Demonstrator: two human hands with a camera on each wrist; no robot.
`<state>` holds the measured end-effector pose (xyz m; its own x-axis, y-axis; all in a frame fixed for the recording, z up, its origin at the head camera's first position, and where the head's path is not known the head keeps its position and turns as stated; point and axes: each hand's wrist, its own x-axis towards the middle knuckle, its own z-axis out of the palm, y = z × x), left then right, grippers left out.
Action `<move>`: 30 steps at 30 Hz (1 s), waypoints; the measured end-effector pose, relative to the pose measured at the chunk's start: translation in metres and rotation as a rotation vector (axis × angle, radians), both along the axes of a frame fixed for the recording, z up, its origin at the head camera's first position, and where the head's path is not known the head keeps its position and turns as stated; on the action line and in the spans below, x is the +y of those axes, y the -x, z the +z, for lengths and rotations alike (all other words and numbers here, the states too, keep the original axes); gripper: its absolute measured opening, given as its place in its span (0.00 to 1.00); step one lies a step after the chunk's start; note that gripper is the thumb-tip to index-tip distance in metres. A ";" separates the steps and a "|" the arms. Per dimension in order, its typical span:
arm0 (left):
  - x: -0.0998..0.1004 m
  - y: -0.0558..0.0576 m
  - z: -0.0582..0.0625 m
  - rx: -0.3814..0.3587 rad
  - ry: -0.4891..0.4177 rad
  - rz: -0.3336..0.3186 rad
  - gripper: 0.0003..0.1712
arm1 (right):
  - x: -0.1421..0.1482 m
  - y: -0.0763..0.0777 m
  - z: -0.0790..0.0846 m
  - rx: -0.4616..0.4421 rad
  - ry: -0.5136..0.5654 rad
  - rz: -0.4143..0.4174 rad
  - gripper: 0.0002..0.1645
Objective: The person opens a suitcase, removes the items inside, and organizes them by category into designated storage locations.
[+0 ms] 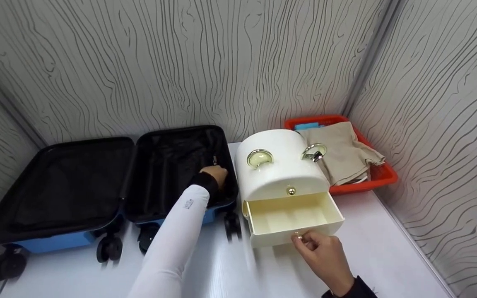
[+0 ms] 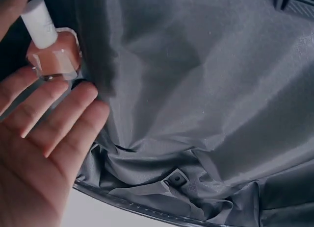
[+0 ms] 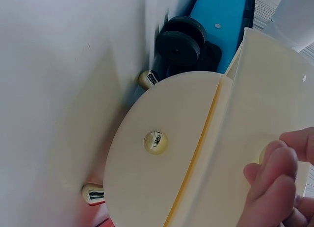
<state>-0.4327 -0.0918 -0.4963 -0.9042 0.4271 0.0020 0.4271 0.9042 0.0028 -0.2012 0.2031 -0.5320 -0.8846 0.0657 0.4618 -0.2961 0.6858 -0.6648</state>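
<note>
My left hand (image 1: 218, 175) reaches into the right half of an open black-lined suitcase (image 1: 168, 174). In the left wrist view a nail polish bottle (image 2: 56, 58) with a white cap and orange-pink body is beside this hand; the thumb is near the cap and extended fingers (image 2: 83, 97) are at the bottle's lower side. My right hand (image 1: 325, 252) pinches the small round knob (image 3: 262, 155) of a cream drawer (image 1: 275, 239). The drawer is pulled out of a rounded cream storage box (image 1: 280, 165), and its inside shows bare.
Behind the box, at right, a red basket (image 1: 379, 178) holds folded beige cloth (image 1: 333, 153) and something blue. The suitcase's other half (image 1: 64, 186) lies open at left, its black wheels (image 1: 109, 247) toward me. A patterned wall (image 1: 160, 62) stands behind.
</note>
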 end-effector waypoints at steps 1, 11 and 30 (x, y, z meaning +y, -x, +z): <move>0.000 -0.003 0.001 0.007 -0.006 0.000 0.11 | 0.000 0.000 0.000 -0.006 0.003 0.000 0.20; -0.006 -0.008 -0.001 -0.010 -0.064 -0.046 0.16 | 0.000 -0.001 -0.001 0.012 0.006 0.008 0.21; -0.041 -0.034 0.079 -0.077 -0.455 -0.082 0.25 | -0.001 -0.001 0.001 -0.010 0.004 -0.002 0.20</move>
<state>-0.3990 -0.1325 -0.4177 -0.8725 0.4681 0.1400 0.4799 0.7672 0.4255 -0.2002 0.2020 -0.5313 -0.8888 0.0696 0.4529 -0.2882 0.6835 -0.6707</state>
